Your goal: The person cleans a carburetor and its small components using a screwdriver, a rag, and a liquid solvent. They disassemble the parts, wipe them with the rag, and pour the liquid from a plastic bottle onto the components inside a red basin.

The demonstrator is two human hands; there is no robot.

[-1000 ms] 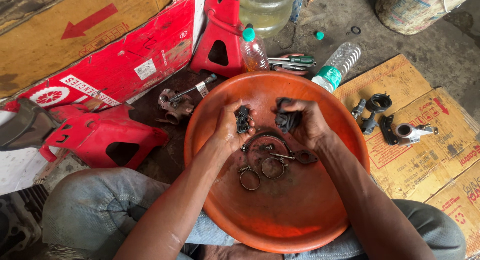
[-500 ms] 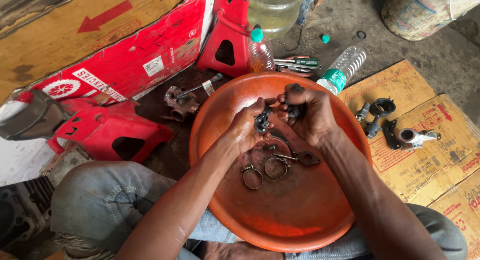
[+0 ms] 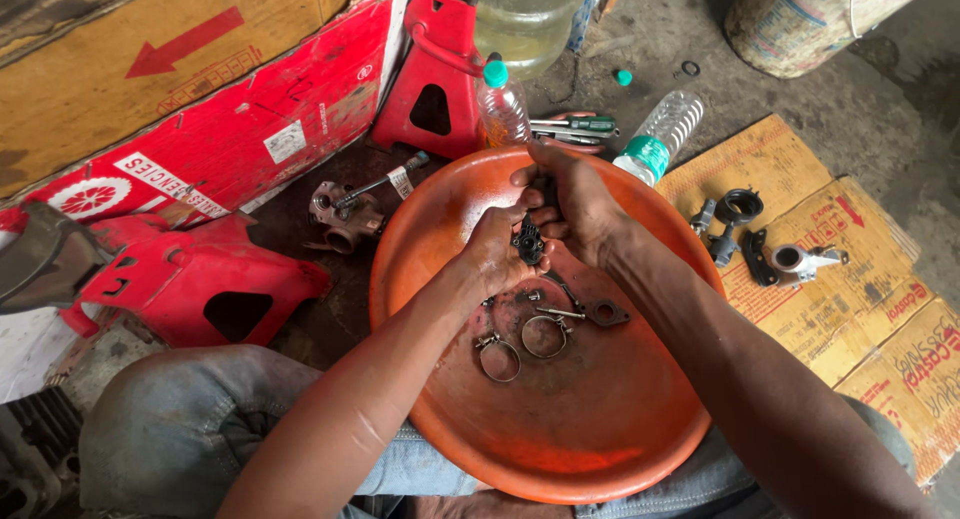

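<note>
A small black metal part (image 3: 528, 241), largely hidden, is clamped between the left hand (image 3: 497, 251) and right hand (image 3: 575, 204) over a round orange plastic basin (image 3: 600, 439); 2 steel hose clamps (image 3: 520, 347) lie inside.

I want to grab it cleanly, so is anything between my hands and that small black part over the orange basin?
Nothing visible. The left hand and right hand already close on the black part from both sides, above the basin. The hose clamps lie lower down, clear of it.
</note>
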